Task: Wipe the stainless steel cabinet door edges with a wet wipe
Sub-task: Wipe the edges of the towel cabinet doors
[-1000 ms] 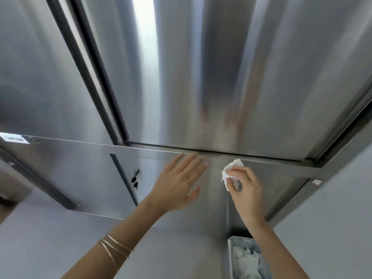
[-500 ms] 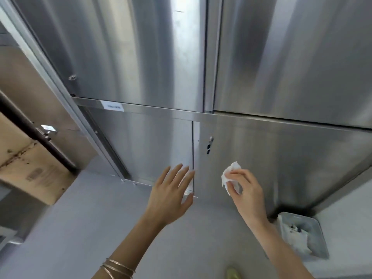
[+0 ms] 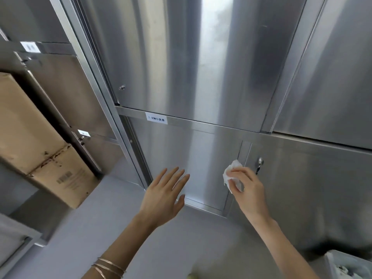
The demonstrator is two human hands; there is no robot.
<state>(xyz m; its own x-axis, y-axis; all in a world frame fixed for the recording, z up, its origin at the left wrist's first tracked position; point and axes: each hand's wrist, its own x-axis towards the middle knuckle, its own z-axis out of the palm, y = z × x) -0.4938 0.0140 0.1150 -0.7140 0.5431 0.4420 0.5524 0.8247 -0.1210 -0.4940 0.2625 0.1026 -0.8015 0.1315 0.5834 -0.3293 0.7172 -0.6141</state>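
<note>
A tall stainless steel cabinet fills the view. Its lower left door (image 3: pixel 181 158) and lower right door (image 3: pixel 312 188) meet at a vertical seam (image 3: pixel 244 152). My right hand (image 3: pixel 248 192) pinches a crumpled white wet wipe (image 3: pixel 231 175) right at that seam, just left of the key lock (image 3: pixel 260 162). My left hand (image 3: pixel 164 197) hovers flat with straight, spread fingers in front of the lower left door, near its bottom edge. Whether it touches the door I cannot tell.
Upper doors (image 3: pixel 191 67) rise above a rail with a white label (image 3: pixel 156 119). An open cabinet at the left holds a cardboard box (image 3: pixel 36 141). A grey bin (image 3: pixel 350 266) with white wipes sits at the bottom right on the grey floor (image 3: pixel 100 228).
The view has swung left and down along the cabinet. My right hand with the wipe has come closer to the lower door seam. My left hand stays flat beside it.
</note>
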